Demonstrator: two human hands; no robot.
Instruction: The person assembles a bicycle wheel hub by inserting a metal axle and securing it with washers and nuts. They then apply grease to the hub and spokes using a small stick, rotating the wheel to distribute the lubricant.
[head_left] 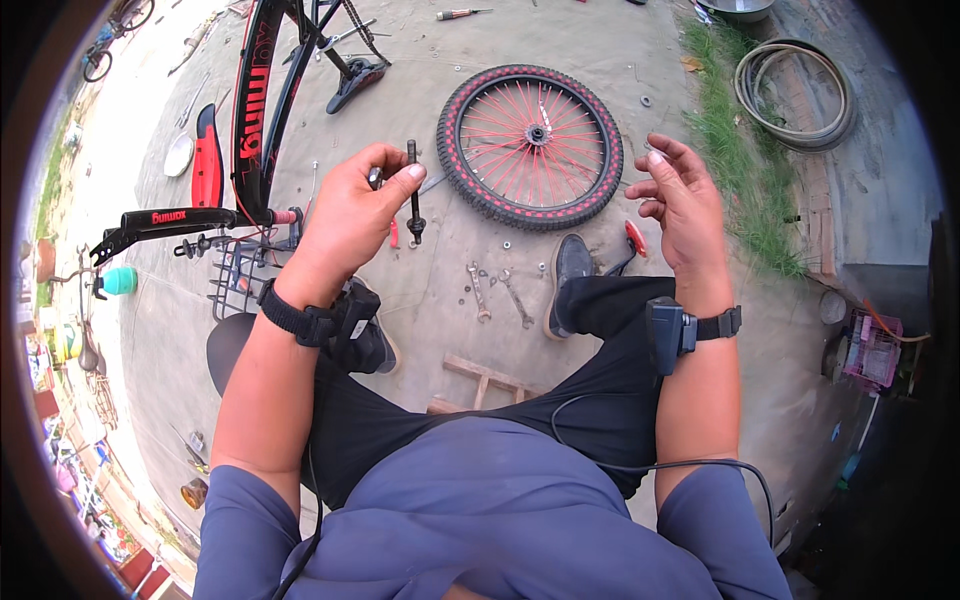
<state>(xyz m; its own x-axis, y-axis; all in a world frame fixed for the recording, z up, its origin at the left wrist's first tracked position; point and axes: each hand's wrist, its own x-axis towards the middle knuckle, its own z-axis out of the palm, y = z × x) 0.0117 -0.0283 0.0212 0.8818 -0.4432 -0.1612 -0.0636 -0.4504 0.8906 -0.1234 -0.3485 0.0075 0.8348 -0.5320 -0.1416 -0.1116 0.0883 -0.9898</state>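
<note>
My left hand (362, 205) is closed, with a dark threaded wheel axle (415, 205) upright at its thumb and fingertips. A wider collar sits near the axle's lower end. Another dark, rounded metal end (375, 178) shows between the fingers of that hand. My right hand (682, 200) is raised on the other side, fingers curled and the thumb close to the index finger. Something small and pale may be pinched there, too small to make out. Between and beyond my hands a bicycle wheel (531, 209) with red spokes and a knobbly tyre lies flat.
Two wrenches (478, 292) and loose nuts lie between my feet. A black and red bicycle frame (250, 130) stands at the left, above a wire basket (232, 285). A red reflector (635, 238) is near my right shoe. Tyres (795, 95) lie beyond the grass.
</note>
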